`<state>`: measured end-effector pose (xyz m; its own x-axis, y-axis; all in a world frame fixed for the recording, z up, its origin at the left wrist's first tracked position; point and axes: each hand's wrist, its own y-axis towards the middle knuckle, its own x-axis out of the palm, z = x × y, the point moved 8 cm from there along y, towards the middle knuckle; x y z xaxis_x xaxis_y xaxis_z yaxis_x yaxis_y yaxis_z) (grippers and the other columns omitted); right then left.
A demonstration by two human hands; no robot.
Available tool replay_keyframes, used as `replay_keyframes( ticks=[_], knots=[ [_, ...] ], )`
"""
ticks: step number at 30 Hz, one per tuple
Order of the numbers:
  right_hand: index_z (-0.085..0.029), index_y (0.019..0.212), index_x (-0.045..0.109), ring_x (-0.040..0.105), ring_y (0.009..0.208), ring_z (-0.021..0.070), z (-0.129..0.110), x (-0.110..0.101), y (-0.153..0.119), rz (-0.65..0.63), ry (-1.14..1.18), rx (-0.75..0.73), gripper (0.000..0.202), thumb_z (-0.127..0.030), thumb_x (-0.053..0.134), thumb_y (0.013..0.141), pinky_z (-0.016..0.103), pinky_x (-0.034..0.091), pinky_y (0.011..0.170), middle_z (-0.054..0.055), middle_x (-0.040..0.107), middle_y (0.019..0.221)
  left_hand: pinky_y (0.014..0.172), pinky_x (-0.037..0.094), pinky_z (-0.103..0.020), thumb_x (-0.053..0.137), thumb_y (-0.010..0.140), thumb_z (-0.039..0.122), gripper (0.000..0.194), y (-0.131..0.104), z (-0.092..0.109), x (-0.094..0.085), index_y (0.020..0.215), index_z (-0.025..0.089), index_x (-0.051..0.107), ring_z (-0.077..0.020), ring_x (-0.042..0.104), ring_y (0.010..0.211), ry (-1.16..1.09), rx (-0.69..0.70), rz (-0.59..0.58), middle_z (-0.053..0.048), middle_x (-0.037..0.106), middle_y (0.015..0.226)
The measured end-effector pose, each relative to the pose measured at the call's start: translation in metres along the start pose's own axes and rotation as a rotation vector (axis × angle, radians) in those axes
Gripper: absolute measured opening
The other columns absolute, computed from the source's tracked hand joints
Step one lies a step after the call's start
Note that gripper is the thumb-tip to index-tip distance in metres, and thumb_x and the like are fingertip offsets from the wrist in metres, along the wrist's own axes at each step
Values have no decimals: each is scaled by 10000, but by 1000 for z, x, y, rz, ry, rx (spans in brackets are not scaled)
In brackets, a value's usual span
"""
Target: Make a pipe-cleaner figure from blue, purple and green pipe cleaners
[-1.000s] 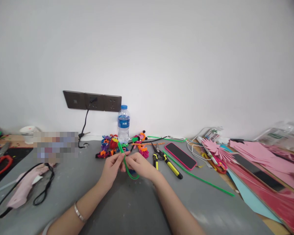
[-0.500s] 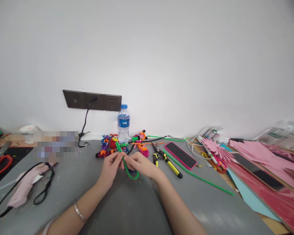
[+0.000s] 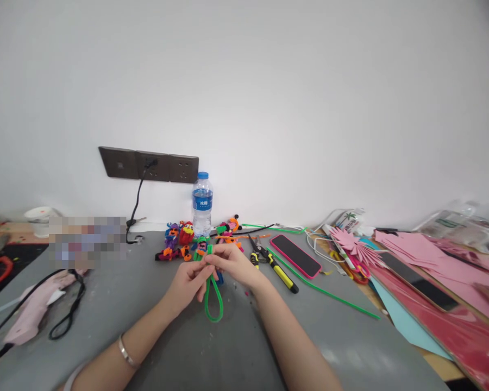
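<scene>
Between my hands is a green pipe cleaner [image 3: 214, 311], bent into a long loop that hangs down over the grey mat. My left hand [image 3: 191, 276] pinches it where its two strands meet. From the other side my right hand [image 3: 230, 263] pinches the same spot, its fingertips touching the left ones. A short bit of green shows above the fingers. Small colourful pipe-cleaner figures [image 3: 186, 233] stand just beyond, partly hidden by my hands. To the right lie yellow-and-black pliers [image 3: 282, 274] with open jaws and a straight green pipe cleaner [image 3: 330, 294].
A water bottle [image 3: 202, 205] stands against the wall below the sockets [image 3: 150, 165]. A pink-cased phone [image 3: 295, 255] lies right of the pliers. Pink paper [image 3: 411, 252] and another phone [image 3: 419, 281] cover the right side. A pink corded tool [image 3: 35, 312] and orange-handled scissors [image 3: 0, 271] lie left.
The green loop has narrowed and now hangs straight down, lower than before. My hands have drawn together around its crossing point. The view has shifted slightly.
</scene>
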<state>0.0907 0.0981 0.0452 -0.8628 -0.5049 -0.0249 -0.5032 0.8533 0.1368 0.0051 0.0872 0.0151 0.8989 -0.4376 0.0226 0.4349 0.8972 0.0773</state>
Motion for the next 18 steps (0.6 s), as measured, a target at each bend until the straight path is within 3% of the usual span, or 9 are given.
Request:
replay_keyframes(
  ticks=[3, 6, 9, 13, 15, 18],
  knots=[
    [-151, 766, 656, 504, 507, 108, -3, -2, 1, 55, 8, -22, 340, -478, 616, 851, 226, 347, 507, -16, 568, 578, 408, 241, -208, 588, 803, 590, 464, 4, 0, -3, 642, 164, 680, -66, 285, 294, 0, -2, -37, 60, 418, 292],
    [-146, 735, 686, 457, 525, 101, -7, -16, 2, 226, -41, -56, 328, -463, 656, 814, 228, 340, 519, -18, 541, 579, 416, 235, -206, 590, 810, 566, 445, 7, -2, 0, 631, 166, 672, -63, 264, 308, 38, -54, -137, 78, 373, 306],
    [-144, 707, 693, 401, 523, 91, -7, -40, -1, 426, -46, -91, 328, -461, 668, 791, 224, 304, 501, -25, 506, 566, 397, 214, -215, 558, 816, 569, 480, 3, -6, 11, 543, 177, 601, -67, 262, 299, 98, -104, -234, 69, 374, 325],
    [-150, 720, 676, 360, 480, 76, -4, -79, -12, 673, 128, -139, 338, -486, 708, 733, 221, 269, 461, -37, 488, 555, 391, 221, -215, 514, 861, 479, 458, -12, -13, 34, 504, 194, 522, -84, 311, 308, 312, -141, -374, 70, 346, 339],
    [-152, 751, 680, 352, 475, 64, -6, -94, -20, 755, 240, -165, 330, -469, 747, 690, 212, 277, 459, -46, 484, 560, 428, 265, -212, 439, 913, 427, 451, -18, -7, 43, 536, 192, 516, -87, 352, 351, 397, -57, -426, 61, 381, 390],
    [-151, 771, 675, 347, 458, 52, -12, -102, -25, 766, 318, -168, 326, -444, 773, 664, 202, 286, 447, -59, 474, 549, 489, 286, -220, 389, 946, 380, 451, -18, 10, 35, 554, 186, 498, -88, 376, 415, 471, 144, -297, 51, 394, 445]
  ],
)
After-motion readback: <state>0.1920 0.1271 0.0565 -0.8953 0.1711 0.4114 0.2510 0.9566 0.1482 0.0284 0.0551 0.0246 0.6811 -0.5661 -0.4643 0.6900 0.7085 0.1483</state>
